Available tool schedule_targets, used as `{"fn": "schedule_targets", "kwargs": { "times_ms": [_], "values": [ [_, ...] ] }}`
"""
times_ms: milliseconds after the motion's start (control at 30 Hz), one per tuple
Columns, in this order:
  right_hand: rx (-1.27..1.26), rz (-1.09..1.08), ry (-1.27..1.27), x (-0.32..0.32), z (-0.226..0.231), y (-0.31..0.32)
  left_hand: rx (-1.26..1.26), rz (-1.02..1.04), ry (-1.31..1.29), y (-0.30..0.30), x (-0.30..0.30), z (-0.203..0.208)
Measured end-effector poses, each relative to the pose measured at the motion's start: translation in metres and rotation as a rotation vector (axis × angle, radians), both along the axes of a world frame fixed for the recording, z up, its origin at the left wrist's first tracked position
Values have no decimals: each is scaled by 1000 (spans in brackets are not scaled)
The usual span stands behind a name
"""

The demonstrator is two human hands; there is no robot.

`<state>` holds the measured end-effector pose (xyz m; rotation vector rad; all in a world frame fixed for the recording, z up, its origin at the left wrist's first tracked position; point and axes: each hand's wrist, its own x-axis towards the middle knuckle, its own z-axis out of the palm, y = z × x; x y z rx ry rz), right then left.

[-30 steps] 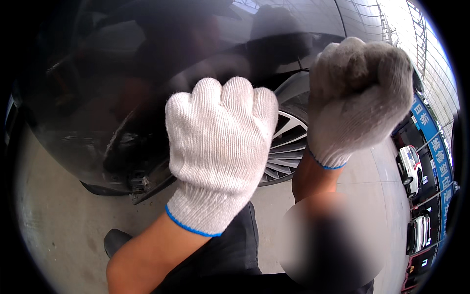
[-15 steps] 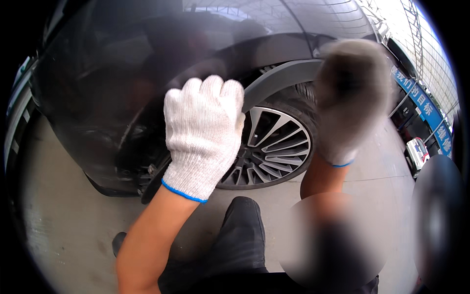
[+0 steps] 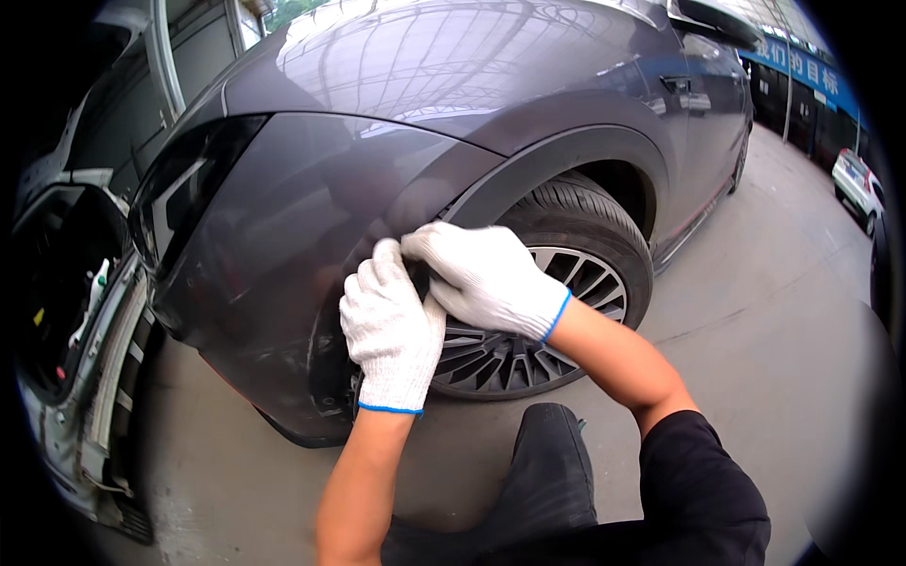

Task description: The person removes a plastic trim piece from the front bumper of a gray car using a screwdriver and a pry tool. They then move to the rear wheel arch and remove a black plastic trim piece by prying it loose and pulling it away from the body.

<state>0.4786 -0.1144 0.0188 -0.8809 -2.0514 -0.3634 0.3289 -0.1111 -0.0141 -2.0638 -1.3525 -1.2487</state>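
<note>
**At the wheel arch: both gloved hands working the bumper panel edge**

At far left, an open car body (image 3: 66, 311) is showing its bare inner edge and trim. Just right of it, the dark grey bumper panel (image 3: 274, 255) is hanging at the front corner of the grey car (image 3: 453, 75), its rear edge meeting the wheel arch trim (image 3: 557, 156). The left hand (image 3: 390, 325), in a white knit glove, is pressing against that rear edge, fingers curled closed over the seam. The right hand (image 3: 481, 278), gloved alike, is lying just above and touching the left, fingers bent and pinching the same edge; what lies under the fingertips is hidden. Behind both hands, the tyre and spoked alloy wheel (image 3: 538, 330) are standing on the concrete floor (image 3: 755, 283). At far right, a white car (image 3: 854, 184) is parked well apart.
</note>
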Motion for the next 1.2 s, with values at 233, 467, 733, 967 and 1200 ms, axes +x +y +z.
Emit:
{"fn": "schedule_targets", "kwargs": {
  "times_ms": [233, 467, 733, 967, 1200],
  "values": [
    [-252, -730, 747, 143, -297, -112, 69, 34, 159, -2, 45, 2],
    [-1334, -1262, 390, 155, -584, -329, 8, 380, 285, 4, 70, 12],
    [-1189, -1170, 264, 146, -580, -271, 50, 362, 224, 23, 50, 11],
    [-1441, -1013, 5, 93, -590, -356, 55, 442, 267, 18, 55, 16],
    [-1576, -994, 93, 94, -600, -403, 4, 502, 260, 11, 59, 16]
  ]
}}
